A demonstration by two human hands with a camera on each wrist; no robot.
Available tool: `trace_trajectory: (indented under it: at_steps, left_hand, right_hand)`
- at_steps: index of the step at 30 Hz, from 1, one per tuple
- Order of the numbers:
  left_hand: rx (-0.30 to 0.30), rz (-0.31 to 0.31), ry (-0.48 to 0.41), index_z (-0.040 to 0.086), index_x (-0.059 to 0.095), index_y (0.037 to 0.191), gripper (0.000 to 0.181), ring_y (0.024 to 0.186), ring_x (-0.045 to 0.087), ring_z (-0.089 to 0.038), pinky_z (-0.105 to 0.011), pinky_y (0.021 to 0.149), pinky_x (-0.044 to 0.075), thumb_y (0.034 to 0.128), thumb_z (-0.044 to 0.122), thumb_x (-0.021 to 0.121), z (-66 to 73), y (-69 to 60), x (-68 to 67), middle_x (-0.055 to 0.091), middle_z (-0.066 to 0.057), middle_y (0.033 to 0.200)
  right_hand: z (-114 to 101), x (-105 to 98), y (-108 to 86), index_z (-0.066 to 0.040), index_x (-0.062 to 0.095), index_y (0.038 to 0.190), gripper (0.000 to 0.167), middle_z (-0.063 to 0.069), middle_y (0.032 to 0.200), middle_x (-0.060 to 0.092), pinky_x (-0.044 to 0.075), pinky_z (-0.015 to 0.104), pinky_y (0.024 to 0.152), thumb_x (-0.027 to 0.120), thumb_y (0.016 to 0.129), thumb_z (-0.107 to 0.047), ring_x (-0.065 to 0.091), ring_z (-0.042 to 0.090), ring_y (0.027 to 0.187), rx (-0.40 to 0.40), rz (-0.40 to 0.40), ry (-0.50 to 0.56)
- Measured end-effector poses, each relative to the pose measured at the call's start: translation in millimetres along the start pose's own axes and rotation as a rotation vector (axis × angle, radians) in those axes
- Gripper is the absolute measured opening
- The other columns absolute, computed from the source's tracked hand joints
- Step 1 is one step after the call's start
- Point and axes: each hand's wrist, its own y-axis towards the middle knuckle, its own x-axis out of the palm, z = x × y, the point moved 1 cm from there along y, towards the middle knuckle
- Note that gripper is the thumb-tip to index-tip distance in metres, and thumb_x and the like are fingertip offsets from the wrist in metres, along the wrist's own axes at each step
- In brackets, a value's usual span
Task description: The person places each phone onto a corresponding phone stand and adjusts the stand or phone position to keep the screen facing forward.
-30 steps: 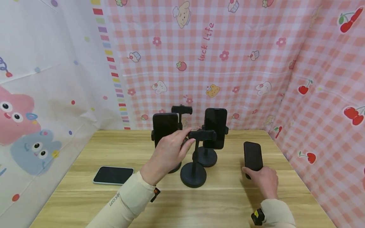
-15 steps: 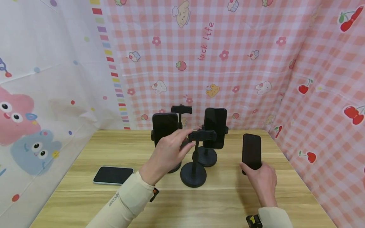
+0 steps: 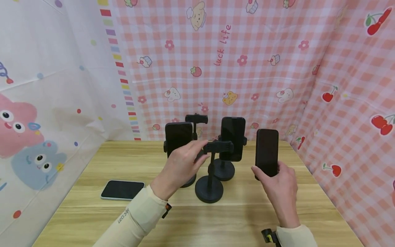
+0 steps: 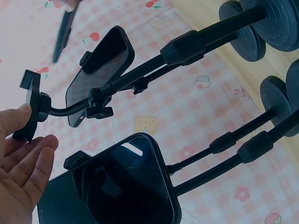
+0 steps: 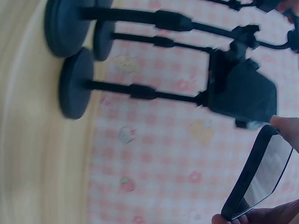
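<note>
My left hand (image 3: 180,163) grips one end of the black clamp (image 3: 218,146) on the front phone stand (image 3: 209,189). In the left wrist view, the thumb lies on one side of that clamp and the fingers on the other. Off to the right, my right hand (image 3: 281,187) holds a black smartphone (image 3: 267,151) by its lower part, raised and upright with its dark screen facing me. The right wrist view shows the thumb at one edge of this phone (image 5: 257,175) and fingertips at the opposite edge.
Behind the front stand are two stands carrying phones, one phone (image 3: 178,137) left and another phone (image 3: 233,139) right. A further stand's bare clamp (image 3: 196,118) rises at the back. A light-edged phone (image 3: 122,190) lies on the wooden table (image 3: 228,223). Checked cloth (image 3: 262,85) hangs behind.
My right hand has lifted the smartphone off the table, tilting it upright and bringing it slightly left. My left hand stays at the front stand's clamp.
</note>
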Motion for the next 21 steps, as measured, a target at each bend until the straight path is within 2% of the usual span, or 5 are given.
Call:
trace_trajectory:
  at_steps: [7, 12, 21]
  left_hand:
    - [0.011, 0.006, 0.021, -0.001, 0.064, 0.121, 0.042, 0.091, 0.070, -0.019, -0.029, 0.082, 0.055, 0.0854, 0.014, 0.080, -0.1, -0.2, -0.5, 0.070, -0.013, 0.109]
    - [0.013, 0.021, 0.039, -0.001, 0.065, 0.120, 0.041, 0.092, 0.070, -0.020, -0.030, 0.083, 0.055, 0.0847, 0.014, 0.080, -0.4, -0.7, 0.8, 0.071, -0.013, 0.110]
    - [0.020, 0.033, 0.056, -0.002, 0.065, 0.121, 0.044, 0.092, 0.071, -0.021, -0.031, 0.083, 0.055, 0.0820, 0.011, 0.082, -0.7, -1.4, 0.6, 0.070, -0.014, 0.112]
  right_hand:
    - [-31.3, -4.0, -16.2, -0.001, 0.057, 0.128, 0.082, 0.017, 0.110, 0.051, 0.038, 0.048, 0.077, 0.077, 0.076, -0.061, 0.047, 0.032, 0.101, -0.084, 0.012, 0.057]
    - [-51.7, -3.2, -28.7, -0.006, 0.061, 0.125, 0.076, 0.013, 0.109, 0.052, 0.039, 0.044, 0.076, 0.081, 0.074, -0.058, 0.048, 0.029, 0.100, -0.151, 0.008, 0.101]
    - [-77.0, 11.8, -42.4, -0.007, 0.065, 0.123, 0.071, 0.010, 0.101, 0.054, 0.039, 0.041, 0.074, 0.090, 0.069, -0.045, 0.049, 0.023, 0.092, -0.311, 0.036, 0.162]
